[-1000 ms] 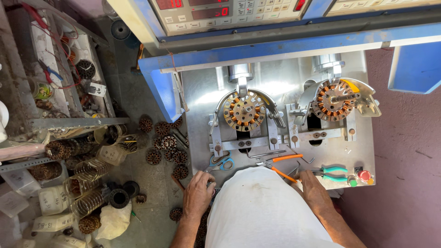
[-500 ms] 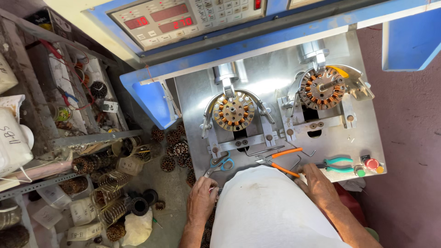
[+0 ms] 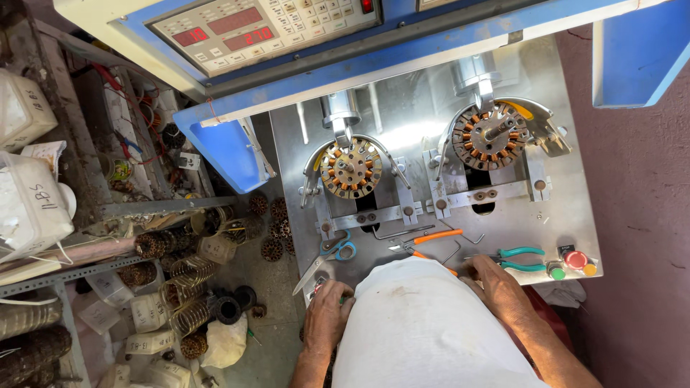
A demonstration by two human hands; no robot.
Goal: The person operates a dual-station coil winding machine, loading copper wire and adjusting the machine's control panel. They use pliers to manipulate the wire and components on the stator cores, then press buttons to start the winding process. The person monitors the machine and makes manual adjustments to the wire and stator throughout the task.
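Resting at the near edge of the steel bench [image 3: 575,237], left hand [image 3: 327,316] curled over something small and unclear beside blue-handled scissors [image 3: 336,250]; right hand [image 3: 499,287] lying flat and loose, clamped on nothing, touching green-handled pliers [image 3: 521,260]. Compared with a second ago, hands barely shifted, only the view tilted. Beyond, two copper-wound stators [image 3: 351,169] sitting mounted in the winder.

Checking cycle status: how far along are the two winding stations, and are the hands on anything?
Both stators, left and right, sit clamped with copper on most poles, so winding looks well along. Left hand and right hand rest at the plate edge, holding nothing visible. Scissors and pliers lie unused; unloading remains.
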